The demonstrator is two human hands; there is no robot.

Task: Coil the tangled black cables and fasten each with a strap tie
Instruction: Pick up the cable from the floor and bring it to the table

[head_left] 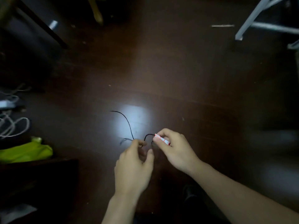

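A thin black cable arcs up over the dark wooden floor, its free end pointing up-left. My left hand pinches the cable between thumb and fingertips near its lower part. A short loop of the same cable runs across to my right hand, whose fingers pinch a small white piece with red marks at the cable's end. Both hands are held close together above the floor. Whether that piece is a strap tie or a plug I cannot tell.
White cords and a white block lie at the left edge. A bright green bag sits below them on a dark ledge. A dark chair stands top left, grey metal frame legs top right. A bright light spot reflects on the floor.
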